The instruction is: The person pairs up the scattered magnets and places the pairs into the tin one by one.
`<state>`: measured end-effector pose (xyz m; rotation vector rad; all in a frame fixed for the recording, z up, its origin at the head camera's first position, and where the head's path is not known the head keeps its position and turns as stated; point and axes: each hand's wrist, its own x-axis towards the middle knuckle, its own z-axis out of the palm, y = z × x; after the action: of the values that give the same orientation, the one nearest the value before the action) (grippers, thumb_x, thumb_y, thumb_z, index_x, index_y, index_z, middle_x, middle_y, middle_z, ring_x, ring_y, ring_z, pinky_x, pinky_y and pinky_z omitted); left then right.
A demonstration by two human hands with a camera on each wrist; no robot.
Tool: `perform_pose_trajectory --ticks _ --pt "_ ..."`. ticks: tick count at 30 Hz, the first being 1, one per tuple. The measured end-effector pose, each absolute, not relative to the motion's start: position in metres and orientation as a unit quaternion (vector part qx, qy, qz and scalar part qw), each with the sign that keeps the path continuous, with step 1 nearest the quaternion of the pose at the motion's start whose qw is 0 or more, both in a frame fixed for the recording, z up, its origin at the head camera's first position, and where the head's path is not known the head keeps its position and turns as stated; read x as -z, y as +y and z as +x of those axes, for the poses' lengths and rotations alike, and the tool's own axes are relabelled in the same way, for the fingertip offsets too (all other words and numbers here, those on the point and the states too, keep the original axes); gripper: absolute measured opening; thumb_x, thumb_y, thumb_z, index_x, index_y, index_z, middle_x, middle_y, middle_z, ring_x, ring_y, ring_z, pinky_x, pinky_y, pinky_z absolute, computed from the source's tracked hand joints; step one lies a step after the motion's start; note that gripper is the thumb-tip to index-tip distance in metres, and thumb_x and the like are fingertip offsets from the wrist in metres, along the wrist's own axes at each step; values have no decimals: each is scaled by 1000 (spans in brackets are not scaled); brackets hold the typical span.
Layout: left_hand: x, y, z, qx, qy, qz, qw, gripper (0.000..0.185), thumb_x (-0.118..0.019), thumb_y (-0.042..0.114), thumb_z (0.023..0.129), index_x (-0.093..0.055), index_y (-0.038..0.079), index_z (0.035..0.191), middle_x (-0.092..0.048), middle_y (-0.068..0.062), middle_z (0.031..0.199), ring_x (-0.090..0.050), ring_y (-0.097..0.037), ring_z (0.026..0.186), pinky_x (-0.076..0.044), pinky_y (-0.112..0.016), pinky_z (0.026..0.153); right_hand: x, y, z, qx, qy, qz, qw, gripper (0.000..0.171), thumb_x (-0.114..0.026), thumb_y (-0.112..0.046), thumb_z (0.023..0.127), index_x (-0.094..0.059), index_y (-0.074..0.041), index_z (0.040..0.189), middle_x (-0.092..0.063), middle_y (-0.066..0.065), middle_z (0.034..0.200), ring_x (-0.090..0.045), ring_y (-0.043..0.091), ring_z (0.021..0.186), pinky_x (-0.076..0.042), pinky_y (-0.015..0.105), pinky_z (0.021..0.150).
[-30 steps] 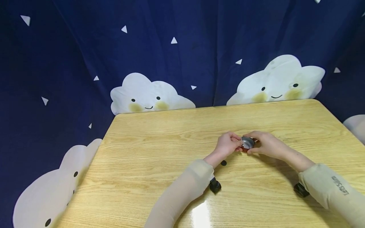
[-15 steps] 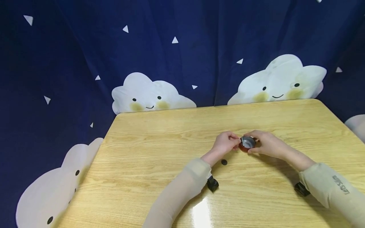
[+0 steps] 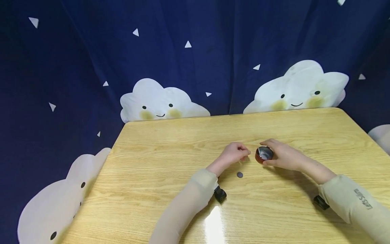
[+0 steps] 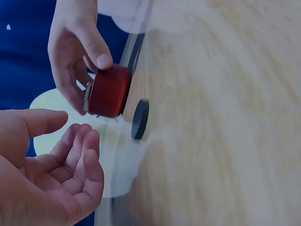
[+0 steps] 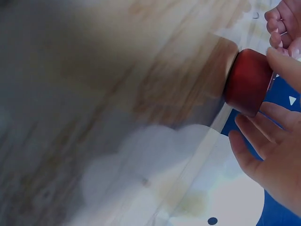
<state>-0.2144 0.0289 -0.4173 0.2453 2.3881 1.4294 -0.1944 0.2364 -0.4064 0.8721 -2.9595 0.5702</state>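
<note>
Right hand [image 3: 283, 156] grips the small red cup [image 3: 263, 154] on the table [image 3: 152, 176]; left hand [image 3: 233, 154] hangs loosely curled, seemingly empty. Risk: cup tips toward the black disc [image 3: 239, 175].

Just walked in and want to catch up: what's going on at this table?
A person sits at a wooden table. Their right hand grips a small red cup with a metal lining resting on the tabletop. The left hand is beside it, loosely curled and holding nothing. A small dark disc lies on the table near the left wrist.
</note>
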Motion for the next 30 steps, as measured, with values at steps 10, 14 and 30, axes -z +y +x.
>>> perform_pose_trajectory --ticks 10,14,30 --pt "414 0 -217 -492 848 90 173 12 -61 23 86 -64 11 86 -65 -5 81 -59 -18 71 -40 -22 54 402 221 -198 -181 -933 308 26 53 -70 -26 79 -52 2 121 -56 18 116 -53 33 107 -42 48 88" --pt "415 -11 -217 -497 845 98 172 13 -60 20 87 -64 8 86 -64 -9 79 -58 -18 68 -39 -20 54 402 216 -198 -178 -930 321 32 47 -70 -24 80 -55 0 118 -57 15 114 -54 31 105 -44 47 86" --pt "412 -47 -213 -490 843 134 180 12 -61 18 86 -63 6 89 -64 -13 84 -62 -26 75 -47 -29 62 404 200 -192 -152 -915 368 73 32 -71 -18 78 -64 -6 107 -62 5 104 -58 20 88 -45 43 80"
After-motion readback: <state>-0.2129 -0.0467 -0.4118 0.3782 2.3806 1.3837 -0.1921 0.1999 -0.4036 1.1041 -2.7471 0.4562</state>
